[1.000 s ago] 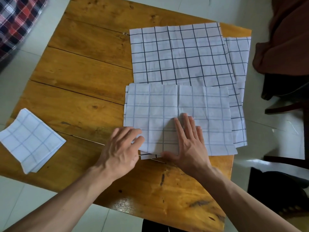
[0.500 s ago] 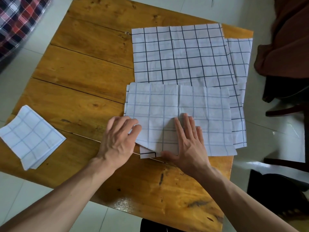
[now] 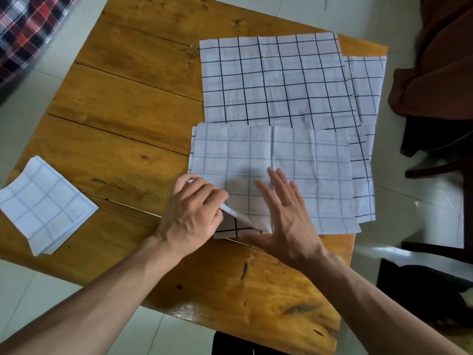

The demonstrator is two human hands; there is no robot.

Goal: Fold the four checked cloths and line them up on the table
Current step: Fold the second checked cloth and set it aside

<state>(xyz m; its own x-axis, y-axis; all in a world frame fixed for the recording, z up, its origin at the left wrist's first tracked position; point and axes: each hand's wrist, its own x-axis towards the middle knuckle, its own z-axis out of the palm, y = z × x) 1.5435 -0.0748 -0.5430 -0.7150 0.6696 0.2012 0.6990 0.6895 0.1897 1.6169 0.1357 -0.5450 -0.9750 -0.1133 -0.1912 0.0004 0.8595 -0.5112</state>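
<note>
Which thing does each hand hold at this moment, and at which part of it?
The left hand pinches the half-folded cloth at its near left corner, lifting it. The right hand holds nothing; it lies flat on that cloth.

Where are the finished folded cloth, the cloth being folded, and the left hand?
Folded cloth (image 3: 44, 204): head view, top face.
Half-folded cloth (image 3: 307, 170): head view, upper layer's middle.
Left hand (image 3: 192, 213): head view, back of hand.

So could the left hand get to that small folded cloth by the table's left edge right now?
Probably yes, once it lets go: the left hand is pinching the half-folded cloth, but only bare table lies before the folded cloth.
</note>
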